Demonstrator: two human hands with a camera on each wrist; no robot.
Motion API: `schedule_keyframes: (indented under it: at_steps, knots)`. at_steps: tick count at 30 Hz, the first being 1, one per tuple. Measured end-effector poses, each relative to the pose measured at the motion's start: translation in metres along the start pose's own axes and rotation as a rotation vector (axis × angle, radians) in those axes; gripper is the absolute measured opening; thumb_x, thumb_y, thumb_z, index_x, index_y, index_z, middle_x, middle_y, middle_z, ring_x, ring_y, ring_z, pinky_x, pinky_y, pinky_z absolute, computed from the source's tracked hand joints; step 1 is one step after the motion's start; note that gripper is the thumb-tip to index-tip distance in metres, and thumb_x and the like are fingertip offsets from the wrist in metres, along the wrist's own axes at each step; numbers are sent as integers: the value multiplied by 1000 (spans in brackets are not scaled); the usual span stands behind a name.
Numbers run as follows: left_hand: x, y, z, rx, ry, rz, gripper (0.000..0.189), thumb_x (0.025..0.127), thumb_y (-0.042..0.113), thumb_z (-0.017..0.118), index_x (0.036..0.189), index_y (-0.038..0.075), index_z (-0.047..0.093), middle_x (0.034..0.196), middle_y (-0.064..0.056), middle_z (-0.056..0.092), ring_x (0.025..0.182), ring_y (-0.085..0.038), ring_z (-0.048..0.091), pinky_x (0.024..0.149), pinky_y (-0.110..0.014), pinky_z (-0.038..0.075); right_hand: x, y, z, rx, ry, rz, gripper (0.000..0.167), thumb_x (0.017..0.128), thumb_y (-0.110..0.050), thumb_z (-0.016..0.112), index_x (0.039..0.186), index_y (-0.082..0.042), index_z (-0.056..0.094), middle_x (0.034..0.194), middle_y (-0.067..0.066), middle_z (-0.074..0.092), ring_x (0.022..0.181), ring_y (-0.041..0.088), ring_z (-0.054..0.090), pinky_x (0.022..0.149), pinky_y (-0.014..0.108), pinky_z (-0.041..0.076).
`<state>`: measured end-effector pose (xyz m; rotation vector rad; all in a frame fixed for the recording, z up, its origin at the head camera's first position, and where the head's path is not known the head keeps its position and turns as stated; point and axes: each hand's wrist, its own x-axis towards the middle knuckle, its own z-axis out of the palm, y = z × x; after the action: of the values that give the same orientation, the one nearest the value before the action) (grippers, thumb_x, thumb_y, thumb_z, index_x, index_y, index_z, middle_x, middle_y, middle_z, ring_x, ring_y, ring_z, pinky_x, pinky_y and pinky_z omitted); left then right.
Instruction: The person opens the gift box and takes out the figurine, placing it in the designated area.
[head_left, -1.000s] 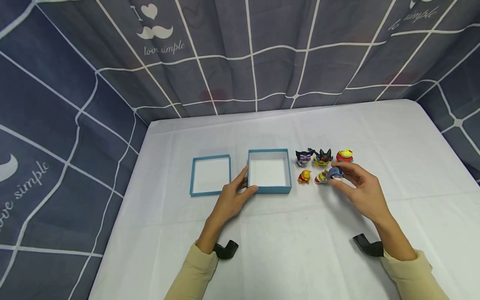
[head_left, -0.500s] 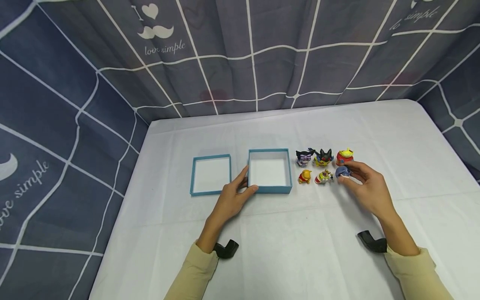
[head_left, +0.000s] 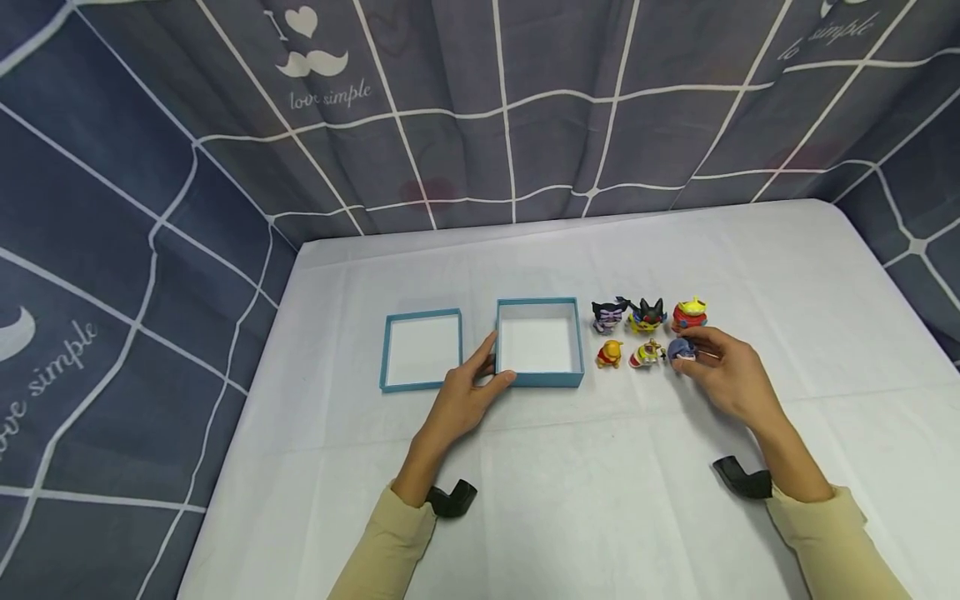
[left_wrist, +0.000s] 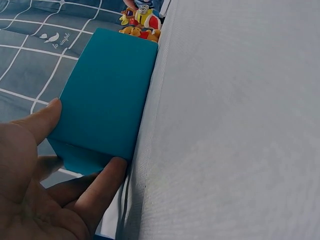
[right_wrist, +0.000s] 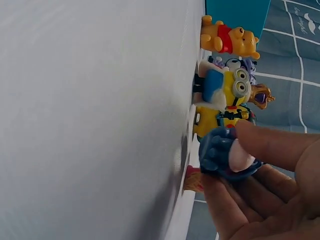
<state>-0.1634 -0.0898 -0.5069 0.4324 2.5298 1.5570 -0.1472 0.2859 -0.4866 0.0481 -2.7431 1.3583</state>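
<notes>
My left hand [head_left: 467, 398] grips the near-left corner of an open blue box [head_left: 545, 379] with a white inside. In the left wrist view, thumb and fingers bear on that blue box's end [left_wrist: 107, 90]. My right hand [head_left: 731, 375] pinches a small blue figurine [head_left: 682, 349] with a pale belly, close over the white cloth. In the right wrist view the blue figurine [right_wrist: 220, 152] is tilted between thumb and fingers. Just left of it stand a crowned Minion figurine [head_left: 645, 354] and a Winnie-the-Pooh figurine [head_left: 609, 353].
Behind them stand a black-and-purple figurine [head_left: 608, 316], a black-eared yellow figurine [head_left: 647, 315] and a red figurine with a yellow top [head_left: 689, 313]. A shallow blue-rimmed lid [head_left: 422, 352] lies left of the box. Grey checked cloth [head_left: 480, 158] hangs around the white-covered table [head_left: 570, 500].
My right hand has moved right with the blue figurine, away from the Minion figurine, then slightly back left and nearer me. The left hand and box have stayed put.
</notes>
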Motion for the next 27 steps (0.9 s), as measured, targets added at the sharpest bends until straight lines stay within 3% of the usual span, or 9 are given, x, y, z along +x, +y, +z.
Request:
schedule_keyframes:
  at_steps: [2, 3, 5, 11, 15, 19, 27]
  knots:
    - [0, 0, 0, -2, -1, 2, 70, 96, 40, 64, 156, 24, 31, 138, -18, 54, 123, -22, 57, 95, -43, 49, 0, 1, 0, -14, -5, 6, 43, 85, 1, 76, 124, 9, 59, 122, 33, 60, 107, 37, 64, 78, 3, 43]
    - [0, 0, 0, -3, 0, 1, 70, 96, 40, 64, 156, 25, 31, 138, -18, 55, 123, -22, 57, 95, -44, 49, 0, 1, 0, -32, -9, 13, 43, 86, 0, 76, 124, 9, 58, 121, 33, 60, 107, 45, 61, 76, 2, 42]
    - [0, 0, 0, -5, 1, -1, 70, 96, 41, 64, 156, 25, 31, 138, -18, 55, 123, -21, 57, 96, -44, 49, 0, 2, -1, -57, -16, 26, 43, 86, 0, 75, 125, 9, 58, 121, 34, 59, 107, 46, 61, 74, 1, 40]
    - [-1, 1, 0, -1, 3, -6, 70, 96, 41, 64, 156, 26, 31, 138, -18, 55, 123, -22, 57, 97, -45, 48, 0, 4, 0, -99, -28, 36, 42, 86, -1, 75, 124, 7, 58, 119, 35, 60, 106, 44, 63, 72, 1, 38]
    - [0, 2, -1, -3, 3, -6, 70, 97, 41, 64, 156, 26, 31, 139, -18, 54, 123, -22, 57, 97, -45, 48, 0, 5, 0, -137, -18, 22, 42, 85, -3, 77, 122, 5, 59, 118, 34, 61, 106, 44, 63, 81, 25, 50]
    - [0, 2, 0, 7, 2, -10, 70, 96, 42, 64, 156, 26, 31, 139, -18, 54, 123, -21, 57, 97, -45, 48, -1, 6, 0, -147, -19, 22, 42, 84, -1, 77, 121, 5, 59, 119, 34, 60, 108, 46, 61, 88, 54, 47]
    - [0, 0, 1, 17, 5, -6, 70, 97, 42, 64, 156, 25, 31, 139, -18, 54, 123, -22, 57, 97, -46, 48, 0, 8, 2, -123, -67, 18, 44, 83, 3, 76, 120, 8, 53, 125, 36, 55, 114, 50, 56, 91, 51, 45]
